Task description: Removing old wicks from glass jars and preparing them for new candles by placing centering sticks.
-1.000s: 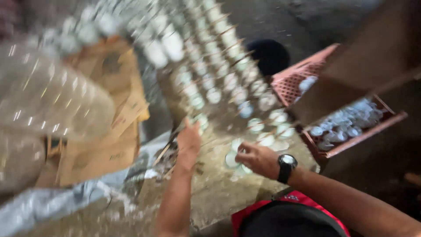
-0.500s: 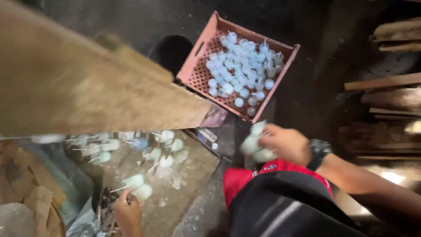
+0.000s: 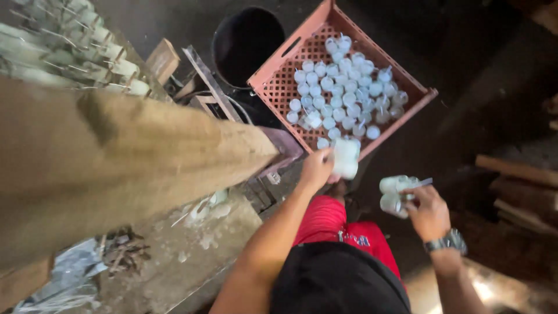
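Both hands are now brought over to the crate side, each closed on white cups.

Left hand [image 3: 315,170] is clamped on a white cup stack [image 3: 345,157] at the red crate [image 3: 273,72] rim; right hand [image 3: 429,213] is gripping a cup cluster [image 3: 393,194], just beside, over dark floor.

No packages, labels, signs or screens show anywhere in this view.

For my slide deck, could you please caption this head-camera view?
Left hand holds a white cup at the pink crate of cups; right hand grips several more.
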